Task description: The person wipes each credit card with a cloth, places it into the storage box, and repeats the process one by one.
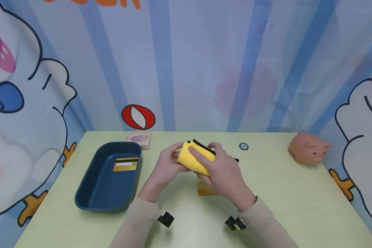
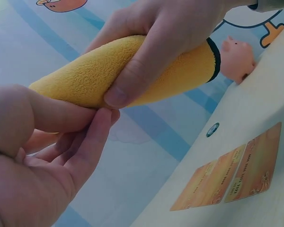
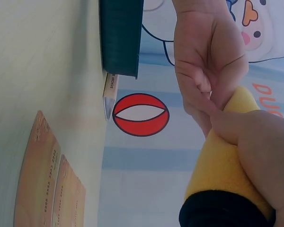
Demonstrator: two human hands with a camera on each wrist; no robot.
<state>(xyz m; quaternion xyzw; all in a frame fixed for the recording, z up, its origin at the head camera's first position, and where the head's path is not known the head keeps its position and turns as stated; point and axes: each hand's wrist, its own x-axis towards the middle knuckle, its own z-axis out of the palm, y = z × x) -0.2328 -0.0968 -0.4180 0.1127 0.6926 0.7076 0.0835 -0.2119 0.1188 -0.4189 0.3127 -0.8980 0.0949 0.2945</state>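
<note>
A yellow terry cloth with a dark edging is held up over the table, bunched into a roll-like shape. My right hand grips it, thumb laid across its near side, as the left wrist view shows up close. At its other end my left hand pinches the cloth between thumb and fingers. Several of the left fingers are partly hidden behind it. Below the hands, orange bank cards lie in an overlapping row on the table; the head view shows only part of them.
On the left stands a dark blue tray with a gold card inside. Behind it lies a small pink box. A round chip lies at the back, and a pink piggy bank stands at the back right.
</note>
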